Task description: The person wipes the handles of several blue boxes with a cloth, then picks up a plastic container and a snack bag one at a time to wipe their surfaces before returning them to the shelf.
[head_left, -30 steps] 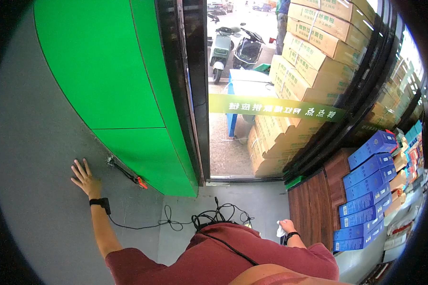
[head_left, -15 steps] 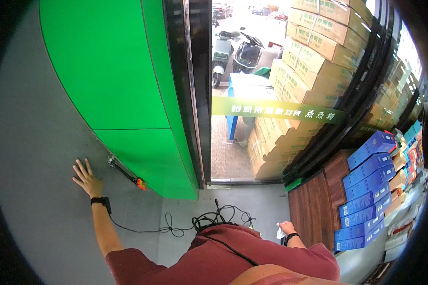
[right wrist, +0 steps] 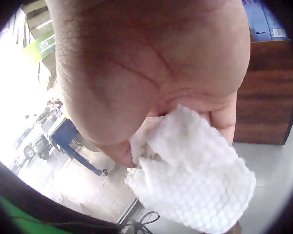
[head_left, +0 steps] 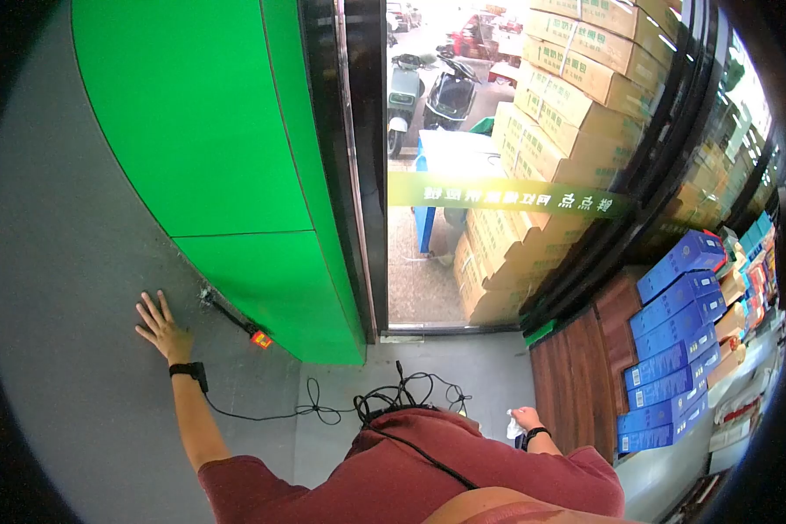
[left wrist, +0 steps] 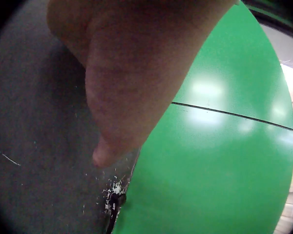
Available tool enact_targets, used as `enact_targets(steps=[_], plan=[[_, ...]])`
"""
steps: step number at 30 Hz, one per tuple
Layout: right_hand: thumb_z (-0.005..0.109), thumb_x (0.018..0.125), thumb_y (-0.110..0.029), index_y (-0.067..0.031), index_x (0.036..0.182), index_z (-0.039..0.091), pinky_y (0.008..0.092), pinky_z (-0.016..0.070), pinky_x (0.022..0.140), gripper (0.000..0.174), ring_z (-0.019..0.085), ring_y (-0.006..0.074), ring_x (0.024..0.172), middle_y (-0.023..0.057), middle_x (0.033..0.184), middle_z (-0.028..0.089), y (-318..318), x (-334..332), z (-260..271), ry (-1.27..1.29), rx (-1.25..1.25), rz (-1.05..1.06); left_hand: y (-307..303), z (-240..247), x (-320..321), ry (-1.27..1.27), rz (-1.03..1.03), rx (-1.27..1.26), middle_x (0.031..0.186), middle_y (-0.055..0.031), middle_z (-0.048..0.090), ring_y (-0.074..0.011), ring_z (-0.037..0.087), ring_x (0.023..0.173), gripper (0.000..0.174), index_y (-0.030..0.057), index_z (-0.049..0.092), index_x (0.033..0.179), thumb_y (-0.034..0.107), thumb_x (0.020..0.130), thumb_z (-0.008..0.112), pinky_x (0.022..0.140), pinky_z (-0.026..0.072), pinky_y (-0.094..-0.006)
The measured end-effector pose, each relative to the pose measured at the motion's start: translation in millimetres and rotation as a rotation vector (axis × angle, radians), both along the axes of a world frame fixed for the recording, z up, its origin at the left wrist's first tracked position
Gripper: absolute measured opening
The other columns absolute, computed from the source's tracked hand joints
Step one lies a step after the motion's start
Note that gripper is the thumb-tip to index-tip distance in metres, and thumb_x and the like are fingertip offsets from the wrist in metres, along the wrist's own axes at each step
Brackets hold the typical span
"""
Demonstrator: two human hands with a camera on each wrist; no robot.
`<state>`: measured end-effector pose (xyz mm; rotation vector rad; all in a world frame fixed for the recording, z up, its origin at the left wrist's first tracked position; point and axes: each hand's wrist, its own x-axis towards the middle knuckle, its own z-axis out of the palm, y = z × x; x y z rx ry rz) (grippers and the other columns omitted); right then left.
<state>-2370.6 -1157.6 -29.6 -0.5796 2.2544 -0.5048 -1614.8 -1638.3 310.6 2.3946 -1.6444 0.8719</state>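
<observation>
My left hand [head_left: 166, 334] lies spread against the grey surface [head_left: 70, 262], its fingers straight and apart. In the left wrist view the thumb side of this hand [left wrist: 132, 83] shows close to the chipped patch [left wrist: 116, 187] at the edge of the green panel [left wrist: 210, 165]. From that patch a black cord with an orange-red tag [head_left: 260, 339] runs along the panel's base. Low at my right side, my right hand [head_left: 524, 417] grips a crumpled white cloth [right wrist: 195, 170] with a dimpled weave. The cloth hangs out beneath the palm in the right wrist view.
Ahead is a glass door pane [head_left: 428, 288] in a black frame, with stacked cartons [head_left: 576, 113] and scooters [head_left: 450, 94] beyond. A brown wooden stand [head_left: 576, 375] with blue boxes [head_left: 672, 349] is to the right. Black cables [head_left: 393, 397] coil at my front.
The view has shifted slightly. Both hands keep their places, the left on the grey surface and the right with the cloth. Outside, a red vehicle has come into view behind the scooters.
</observation>
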Motion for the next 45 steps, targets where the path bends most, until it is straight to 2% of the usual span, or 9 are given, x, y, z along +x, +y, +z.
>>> enact_targets(steps=[18,32,34,36,39,41,42,44,45], plan=[[0.07,0.081,-0.035,0.0031,0.09,0.074,0.0404,0.053,0.072,0.039,0.071,0.0285,0.078,0.0185,0.083,0.073,20,24,-10,-0.017,-0.015,-0.029,12,12,-9,0.078,-0.084,-0.009,0.17,-0.0035,0.002,-0.0315,0.006,0.156,0.128,0.0259,0.015,0.162,0.026,0.061,0.093,0.118,0.0218,-0.068],[0.071,0.081,-0.037,0.0017,0.092,0.074,0.0403,0.0537,0.074,0.04,0.072,0.03,0.082,0.0197,0.087,0.074,46,24,-14,-0.027,-0.007,-0.018,34,20,-17,0.141,-0.286,-0.141,0.169,-0.0052,0.01,-0.0306,0.007,0.156,0.114,0.0182,0.024,0.159,0.021,0.067,0.09,0.119,0.0137,-0.0671],[0.071,0.084,-0.033,0.0021,0.09,0.073,0.0381,0.0524,0.068,0.036,0.069,0.0225,0.075,0.0125,0.081,0.072,48,18,-22,-0.006,0.018,0.036,45,24,-23,0.149,-0.291,-0.146,0.169,-0.0056,0.011,-0.0308,0.008,0.156,0.11,0.0179,0.026,0.159,0.019,0.068,0.088,0.119,0.0154,-0.0666],[0.07,0.083,-0.035,0.0025,0.091,0.074,0.0394,0.0534,0.071,0.039,0.071,0.0263,0.079,0.0158,0.084,0.073,50,16,-20,-0.008,0.022,0.035,60,31,-31,0.152,-0.297,-0.158,0.169,-0.006,0.012,-0.0309,0.008,0.156,0.107,0.0177,0.028,0.158,0.017,0.069,0.086,0.119,0.017,-0.066],[0.07,0.083,-0.037,0.0031,0.091,0.074,0.041,0.0542,0.074,0.041,0.072,0.03,0.082,0.0188,0.087,0.074,49,8,-15,-0.017,0.016,0.053,82,38,-37,0.166,-0.323,-0.177,0.167,-0.0081,0.016,-0.0324,0.014,0.154,0.098,0.0162,0.032,0.156,0.015,0.072,0.083,0.12,0.0177,-0.0616],[0.07,0.083,-0.037,0.0033,0.091,0.074,0.0413,0.0542,0.074,0.041,0.072,0.0301,0.082,0.0184,0.087,0.074,49,3,-14,-0.021,0.008,0.074,91,29,-29,0.228,-0.564,-0.282,0.153,-0.0127,0.045,-0.0344,0.042,0.141,0.072,0.0102,0.05,0.143,0.01,0.077,0.079,0.114,0.0343,-0.0536],[0.07,0.083,-0.037,0.0025,0.091,0.074,0.0417,0.0542,0.074,0.04,0.072,0.0306,0.081,0.0187,0.087,0.074,48,-1,-14,-0.037,-0.015,0.087,95,20,-25,0.225,-0.562,-0.287,0.153,-0.0127,0.045,-0.0344,0.042,0.141,0.072,0.0102,0.05,0.143,0.01,0.077,0.079,0.114,0.0343,-0.0536],[0.07,0.083,-0.037,0.0017,0.091,0.075,0.0421,0.0542,0.073,0.04,0.072,0.0312,0.081,0.0189,0.086,0.074,50,-11,-18,-0.054,-0.042,0.1,107,2,-23,0.583,-0.69,-0.148,0.117,-0.0131,0.07,-0.0292,0.067,0.107,0.041,0.0029,0.065,0.121,0.002,0.081,0.074,0.094,0.0521,-0.0419],[0.07,0.083,-0.036,0.0009,0.092,0.075,0.0421,0.0542,0.074,0.039,0.072,0.0319,0.082,0.0195,0.088,0.074,51,-17,-19,-0.021,-0.078,0.118,117,1,-36,0.582,-0.69,-0.152,0.117,-0.0131,0.07,-0.0292,0.067,0.107,0.041,0.0029,0.065,0.121,0.002,0.081,0.074,0.094,0.0521,-0.0419]])
